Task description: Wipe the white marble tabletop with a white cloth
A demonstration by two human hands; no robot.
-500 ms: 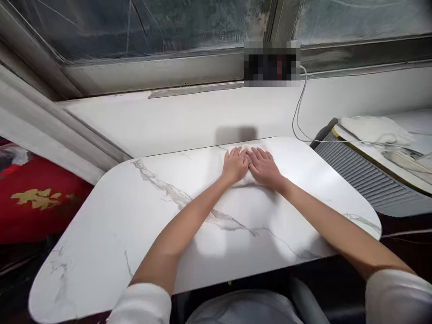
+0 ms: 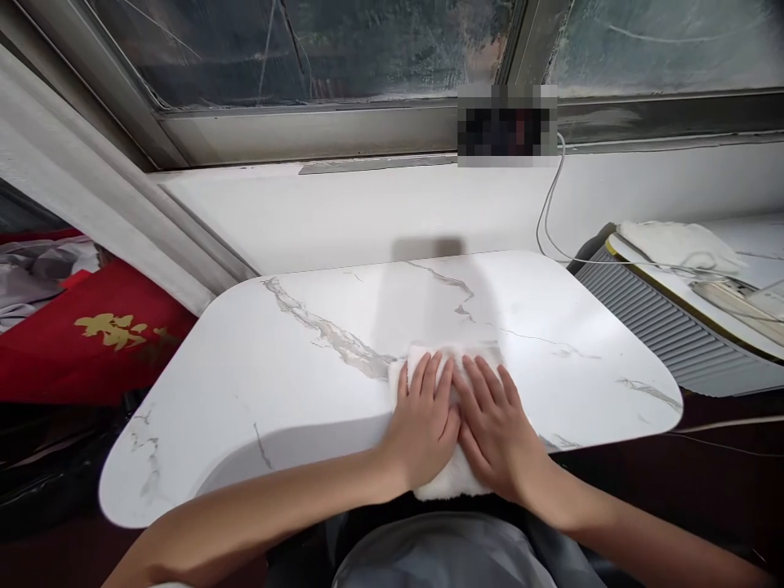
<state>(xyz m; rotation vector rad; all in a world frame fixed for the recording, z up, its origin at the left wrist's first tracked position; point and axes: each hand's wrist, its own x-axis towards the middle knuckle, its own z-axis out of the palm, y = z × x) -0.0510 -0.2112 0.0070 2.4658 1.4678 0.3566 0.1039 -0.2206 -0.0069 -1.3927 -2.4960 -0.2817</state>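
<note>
A white fluffy cloth (image 2: 450,482) lies at the near edge of the white marbled tabletop (image 2: 343,306), with its lower end hanging slightly past the edge. My left hand (image 2: 422,425) rests flat on the cloth's left part, fingers stretched forward and a little apart. Beside it, my right hand (image 2: 499,429) presses flat on the right part, its fingers also extended. The two hands touch or nearly touch at the thumbs. Much of the cloth is covered by both palms.
Behind the table runs a white ledge (image 2: 343,212) below a window (image 2: 380,49). A pixelated object (image 2: 505,131) stands on the sill, with a white cable (image 2: 542,208) running right. At right, a ribbed grey unit (image 2: 661,318) bears another white cloth (image 2: 679,245). A red bag (image 2: 91,343) is at left.
Both hands have drawn the cloth from the table's far edge back to the near edge, towards my body. My elbows have bent outward, and the view has shifted slightly.
</note>
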